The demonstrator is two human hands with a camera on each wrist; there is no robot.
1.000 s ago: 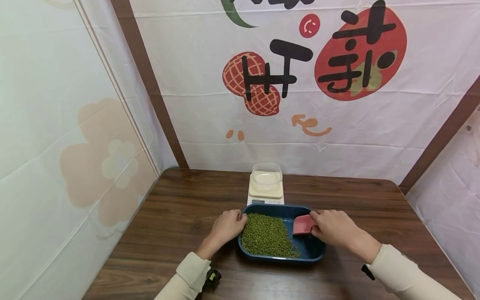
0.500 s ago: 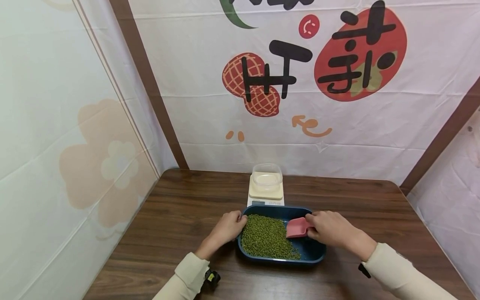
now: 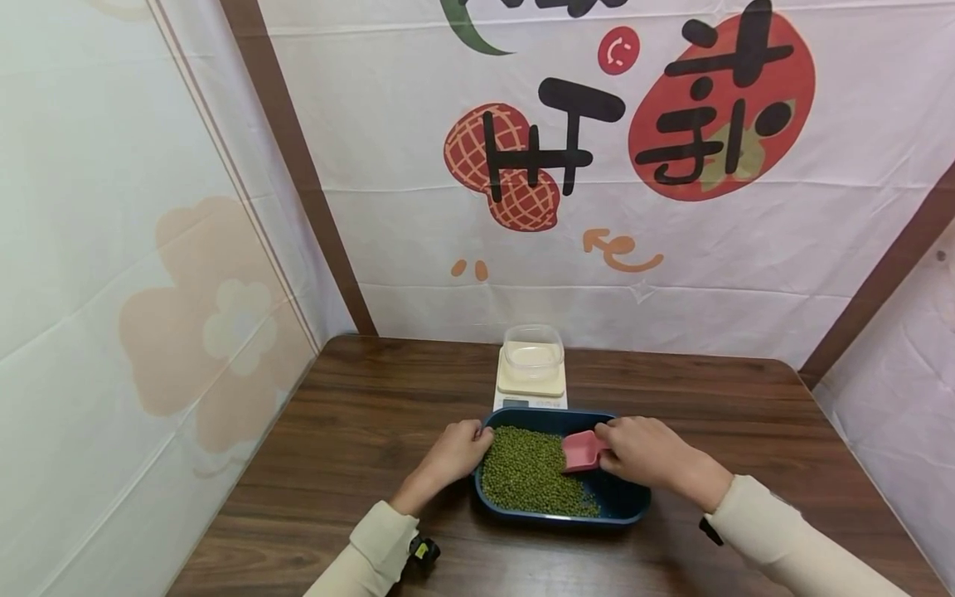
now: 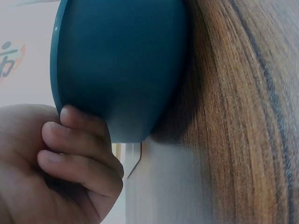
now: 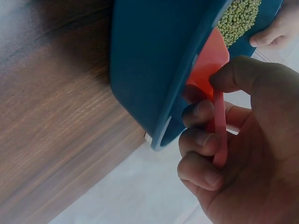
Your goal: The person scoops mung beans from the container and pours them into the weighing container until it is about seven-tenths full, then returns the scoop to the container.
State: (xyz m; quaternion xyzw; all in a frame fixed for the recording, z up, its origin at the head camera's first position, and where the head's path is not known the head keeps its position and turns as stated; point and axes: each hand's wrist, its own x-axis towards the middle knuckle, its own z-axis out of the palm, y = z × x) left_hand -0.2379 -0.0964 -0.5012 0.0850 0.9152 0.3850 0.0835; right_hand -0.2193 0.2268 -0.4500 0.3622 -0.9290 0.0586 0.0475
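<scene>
A blue tray [image 3: 552, 518] holds a spread of green mung beans [image 3: 525, 473] over its left and middle part. My left hand [image 3: 451, 452] grips the tray's left rim; in the left wrist view its fingers [image 4: 77, 165] curl at the edge of the tray wall. Inside the right part of the tray, my right hand [image 3: 645, 456] holds a pink scoop [image 3: 582, 451] by its handle. The scoop's front edge meets the right side of the beans. In the right wrist view the thumb and fingers wrap the scoop handle [image 5: 219, 135].
Behind the tray stands a white kitchen scale [image 3: 515, 404] with a clear plastic container [image 3: 533, 352] on its plate. All of it is on a brown wooden table [image 3: 358, 431]. A printed cloth backdrop [image 3: 418, 307] rises at the table's back edge.
My right hand has moved the scoop left across the tray, from near the right wall to the edge of the beans. My left hand has kept its place on the rim.
</scene>
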